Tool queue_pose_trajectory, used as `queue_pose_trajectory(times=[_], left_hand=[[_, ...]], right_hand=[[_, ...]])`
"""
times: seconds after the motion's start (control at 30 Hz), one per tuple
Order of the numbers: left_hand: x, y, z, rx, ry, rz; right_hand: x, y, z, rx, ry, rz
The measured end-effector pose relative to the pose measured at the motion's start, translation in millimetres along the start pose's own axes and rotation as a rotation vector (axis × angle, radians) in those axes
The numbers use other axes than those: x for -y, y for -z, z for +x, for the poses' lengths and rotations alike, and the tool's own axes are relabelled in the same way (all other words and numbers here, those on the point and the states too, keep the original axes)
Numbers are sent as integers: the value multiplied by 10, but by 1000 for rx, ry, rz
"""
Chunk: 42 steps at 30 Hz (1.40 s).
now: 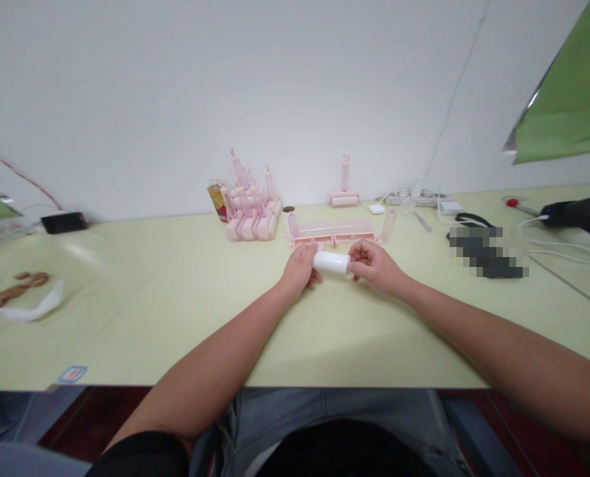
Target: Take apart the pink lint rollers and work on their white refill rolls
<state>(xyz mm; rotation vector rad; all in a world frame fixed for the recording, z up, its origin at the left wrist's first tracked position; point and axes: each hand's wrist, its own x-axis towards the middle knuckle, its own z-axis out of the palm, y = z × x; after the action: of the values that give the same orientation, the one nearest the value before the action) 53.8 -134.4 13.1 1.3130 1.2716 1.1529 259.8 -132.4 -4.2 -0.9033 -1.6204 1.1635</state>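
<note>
Both hands clenched on white roll (330, 262), left hand (299, 269) and right hand (374, 264) at opposite ends, held level just above surface (126, 311) toward far edge, pink holders (334, 232) right behind for easy reach

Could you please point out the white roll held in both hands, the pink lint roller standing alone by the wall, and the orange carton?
white roll (330, 262), head view, middle of its bare side.
pink lint roller (345, 197), head view, its base.
orange carton (218, 201), head view, its front face.
</note>
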Motion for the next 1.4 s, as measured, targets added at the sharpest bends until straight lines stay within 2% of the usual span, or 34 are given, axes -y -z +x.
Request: queue_pose_trajectory(times=[0.53, 1.0, 1.4], left_hand=[[-37, -17, 11, -43, -54, -97], [7, 4, 28, -5, -148, -185], [-5, 16, 18, 45, -165, -230]], right_hand=[[68, -32, -4, -13, -5, 48], [110, -23, -5, -5, -52, 151], [254, -42, -43, -21, -270, 271]])
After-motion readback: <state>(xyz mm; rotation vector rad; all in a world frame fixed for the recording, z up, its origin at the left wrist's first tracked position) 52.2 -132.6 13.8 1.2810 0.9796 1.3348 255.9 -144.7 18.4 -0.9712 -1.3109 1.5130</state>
